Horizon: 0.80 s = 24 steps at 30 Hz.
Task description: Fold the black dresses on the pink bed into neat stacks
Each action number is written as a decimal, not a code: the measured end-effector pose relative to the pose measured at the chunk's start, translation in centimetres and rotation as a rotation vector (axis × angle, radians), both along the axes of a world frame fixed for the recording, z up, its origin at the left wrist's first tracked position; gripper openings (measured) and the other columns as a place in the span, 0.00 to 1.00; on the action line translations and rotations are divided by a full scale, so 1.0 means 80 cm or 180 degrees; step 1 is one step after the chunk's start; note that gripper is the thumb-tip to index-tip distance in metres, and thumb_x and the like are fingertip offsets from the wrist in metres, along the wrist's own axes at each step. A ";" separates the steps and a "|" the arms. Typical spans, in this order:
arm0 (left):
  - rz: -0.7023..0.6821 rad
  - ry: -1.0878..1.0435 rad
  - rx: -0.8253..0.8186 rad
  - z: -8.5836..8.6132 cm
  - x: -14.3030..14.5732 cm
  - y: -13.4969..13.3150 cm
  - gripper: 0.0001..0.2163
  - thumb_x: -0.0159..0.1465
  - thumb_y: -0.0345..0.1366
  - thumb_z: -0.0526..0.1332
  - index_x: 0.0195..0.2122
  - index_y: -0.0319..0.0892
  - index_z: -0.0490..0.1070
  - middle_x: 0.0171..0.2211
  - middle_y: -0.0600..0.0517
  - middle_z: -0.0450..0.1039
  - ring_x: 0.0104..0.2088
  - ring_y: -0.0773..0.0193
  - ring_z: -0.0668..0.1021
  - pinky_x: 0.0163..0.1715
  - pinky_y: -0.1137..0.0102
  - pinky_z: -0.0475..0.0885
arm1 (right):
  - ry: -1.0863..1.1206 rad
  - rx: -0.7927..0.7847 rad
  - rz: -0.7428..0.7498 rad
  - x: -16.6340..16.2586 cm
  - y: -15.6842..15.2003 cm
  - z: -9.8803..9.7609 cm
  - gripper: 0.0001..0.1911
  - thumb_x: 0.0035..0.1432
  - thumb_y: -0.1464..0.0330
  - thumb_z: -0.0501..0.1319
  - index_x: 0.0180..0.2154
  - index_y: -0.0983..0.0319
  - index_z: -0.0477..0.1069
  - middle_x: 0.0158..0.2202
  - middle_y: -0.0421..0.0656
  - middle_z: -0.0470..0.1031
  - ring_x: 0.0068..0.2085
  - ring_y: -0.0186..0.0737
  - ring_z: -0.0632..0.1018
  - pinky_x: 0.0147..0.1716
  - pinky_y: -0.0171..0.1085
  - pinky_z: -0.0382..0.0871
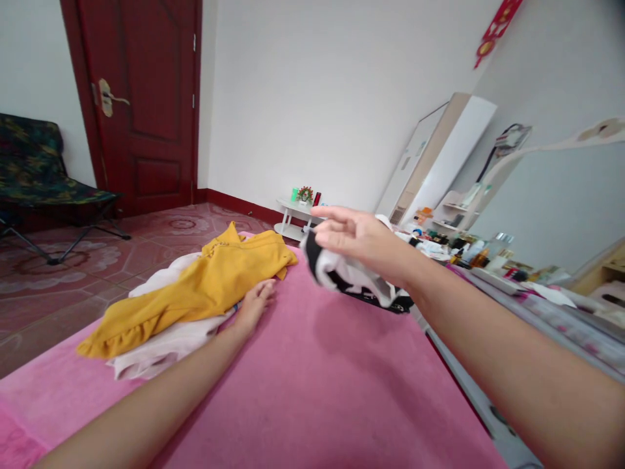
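**Black-and-white cloth (346, 277) beneath your right hand (359, 236); yellow garment (215, 277) beside your left hand (256, 305)**

The cloth lies toward the far right part of the pink cover (303, 384), bunched rather than flat, its dark and light areas overlapping and its left end blurred. Your right hand is raised over it, fingers extended and pointing left. The underside of that hand is hidden, so whether it grips the cloth cannot be told. The outstretched fingers would suit a light hold or a mere hover equally well.

Your left hand rests low on the pink cover, at the right-hand side of the yellow garment, with its fingers loosely extended and nothing visibly grasped. Contact between the fingertips and the garment's edge cannot be made out. The low, relaxed placement probably gives you support while the opposite arm reaches across.

Note the layering at left: the yellow garment lies lengthwise over pale clothing (151, 361), which shows along both sides of it. Such overlap presumably keeps these pieces together in one compact group. A stretch of pink cover separates this group from the cloth, which likely serves to keep the two distinct. Beyond the right edge of the cover stand bottles (480, 258), well apart from the layered clothing.
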<state>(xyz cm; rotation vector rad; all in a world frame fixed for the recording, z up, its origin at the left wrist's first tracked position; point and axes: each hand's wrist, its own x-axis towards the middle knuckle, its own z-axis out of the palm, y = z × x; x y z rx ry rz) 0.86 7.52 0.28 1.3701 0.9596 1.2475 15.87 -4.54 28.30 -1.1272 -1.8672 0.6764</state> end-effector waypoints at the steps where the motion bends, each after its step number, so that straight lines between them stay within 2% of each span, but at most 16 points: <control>1: -0.0139 -0.0208 -0.0216 0.006 -0.017 -0.004 0.24 0.64 0.50 0.50 0.52 0.35 0.66 0.52 0.43 0.70 0.48 0.56 0.74 0.46 0.64 0.70 | -0.0044 -0.0085 0.0261 -0.011 -0.015 0.004 0.22 0.49 0.66 0.64 0.47 0.66 0.71 0.32 0.37 0.76 0.32 0.32 0.77 0.32 0.35 0.71; 3: -0.0399 -0.0315 -0.0441 0.019 -0.054 -0.016 0.25 0.63 0.52 0.52 0.52 0.37 0.65 0.52 0.43 0.69 0.47 0.56 0.75 0.45 0.64 0.71 | -0.0148 -0.0102 0.0302 -0.001 -0.033 0.000 0.22 0.49 0.66 0.65 0.47 0.65 0.71 0.36 0.39 0.77 0.35 0.34 0.77 0.36 0.37 0.72; 5: -0.0552 -0.0004 -0.0365 0.035 -0.085 -0.037 0.23 0.61 0.51 0.56 0.50 0.40 0.67 0.51 0.43 0.69 0.47 0.56 0.74 0.45 0.64 0.71 | -0.0317 -0.0045 -0.0102 0.045 -0.031 -0.024 0.18 0.51 0.64 0.64 0.44 0.64 0.73 0.37 0.42 0.77 0.36 0.36 0.77 0.39 0.37 0.72; 8: -0.0821 0.0937 0.0192 0.060 -0.109 -0.087 0.17 0.61 0.48 0.58 0.45 0.42 0.71 0.47 0.46 0.72 0.48 0.55 0.73 0.49 0.62 0.68 | -0.0887 -0.0182 -0.0829 0.140 -0.011 -0.095 0.15 0.50 0.63 0.64 0.40 0.63 0.75 0.36 0.45 0.78 0.36 0.41 0.77 0.40 0.41 0.72; 10: -0.1252 0.1537 0.0726 0.074 -0.109 -0.131 0.15 0.62 0.46 0.57 0.45 0.45 0.72 0.46 0.48 0.73 0.49 0.56 0.73 0.52 0.62 0.66 | -0.1207 -0.0556 -0.1151 0.193 -0.006 -0.154 0.15 0.46 0.64 0.67 0.37 0.64 0.75 0.35 0.47 0.78 0.35 0.44 0.77 0.41 0.44 0.72; 13: -0.2067 0.2200 0.1519 0.086 -0.097 -0.194 0.20 0.60 0.47 0.61 0.53 0.52 0.68 0.55 0.50 0.66 0.53 0.55 0.70 0.55 0.65 0.64 | -0.1194 -0.1146 -0.1323 0.231 -0.024 -0.231 0.23 0.49 0.60 0.64 0.46 0.65 0.72 0.42 0.50 0.76 0.41 0.46 0.77 0.43 0.44 0.71; 15: -0.2207 0.2618 0.1959 0.085 -0.086 -0.224 0.23 0.58 0.47 0.63 0.55 0.54 0.65 0.58 0.49 0.63 0.54 0.52 0.68 0.54 0.64 0.65 | -0.1207 -0.1389 -0.1322 0.233 -0.044 -0.263 0.30 0.51 0.58 0.62 0.53 0.66 0.66 0.47 0.51 0.73 0.41 0.45 0.76 0.41 0.43 0.71; 18: -0.1950 0.3031 0.2432 0.075 -0.071 -0.242 0.18 0.60 0.41 0.61 0.52 0.55 0.67 0.57 0.47 0.63 0.54 0.50 0.68 0.51 0.61 0.67 | -0.1518 -0.1179 -0.1463 0.215 -0.058 -0.277 0.35 0.50 0.64 0.63 0.59 0.64 0.59 0.51 0.51 0.68 0.36 0.41 0.76 0.36 0.41 0.72; 20: -0.1824 0.3178 0.2595 0.068 -0.064 -0.244 0.16 0.60 0.37 0.61 0.50 0.55 0.69 0.56 0.47 0.63 0.54 0.50 0.67 0.50 0.60 0.68 | -0.1873 -0.0651 -0.1697 0.199 -0.053 -0.266 0.37 0.50 0.71 0.61 0.61 0.59 0.54 0.56 0.50 0.62 0.36 0.39 0.76 0.36 0.39 0.71; 22: -0.1821 0.3268 0.2683 0.062 -0.057 -0.244 0.12 0.59 0.36 0.61 0.45 0.55 0.71 0.55 0.48 0.64 0.53 0.50 0.68 0.48 0.61 0.69 | -0.2325 -0.0065 -0.1846 0.182 -0.039 -0.249 0.39 0.50 0.77 0.57 0.62 0.51 0.51 0.63 0.47 0.54 0.40 0.40 0.76 0.37 0.39 0.71; 24: -0.1792 0.3269 0.2605 0.052 -0.050 -0.245 0.09 0.59 0.36 0.61 0.41 0.53 0.72 0.52 0.49 0.66 0.51 0.51 0.70 0.46 0.63 0.69 | -0.2817 0.0325 -0.1694 0.166 -0.022 -0.233 0.42 0.48 0.81 0.54 0.62 0.47 0.51 0.66 0.43 0.46 0.46 0.45 0.74 0.38 0.39 0.70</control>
